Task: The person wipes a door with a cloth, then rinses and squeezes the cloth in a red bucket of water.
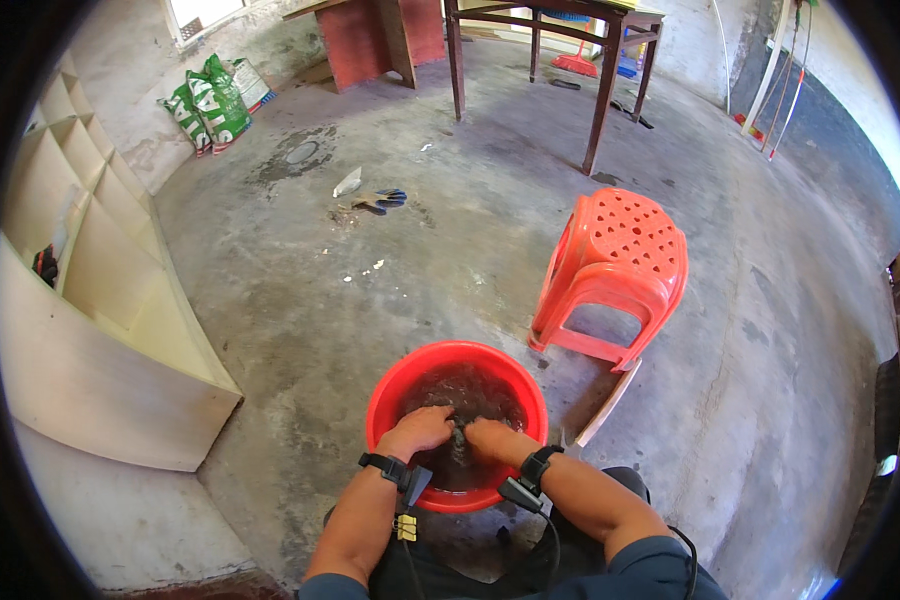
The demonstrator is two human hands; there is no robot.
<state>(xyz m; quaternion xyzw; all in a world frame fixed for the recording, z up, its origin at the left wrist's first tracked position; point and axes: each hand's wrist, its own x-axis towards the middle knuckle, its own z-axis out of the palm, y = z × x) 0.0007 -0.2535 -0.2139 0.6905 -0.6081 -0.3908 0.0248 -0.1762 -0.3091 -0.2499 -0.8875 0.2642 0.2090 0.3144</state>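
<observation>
A round red plastic basin (388, 375) stands on the concrete floor, holding dark, murky water (461, 382) with ripples on it. My left hand (422, 431) reaches in over the left side, its fingertips at the water. From the right, my right hand (495, 441) dips its fingers into the same water, a small gap from the left. Something dark shows between the hands, but the water hides what it is and whether either hand grips it. Each wrist wears a black strap with a small device.
Stacked red plastic stools (630, 240) stand right of the basin, a thin board (607, 405) beside them. A pale shelf unit (120, 375) lines the left. Farther off are a work glove (379, 200), green-and-white sacks (217, 105) and a dark wooden table (602, 97).
</observation>
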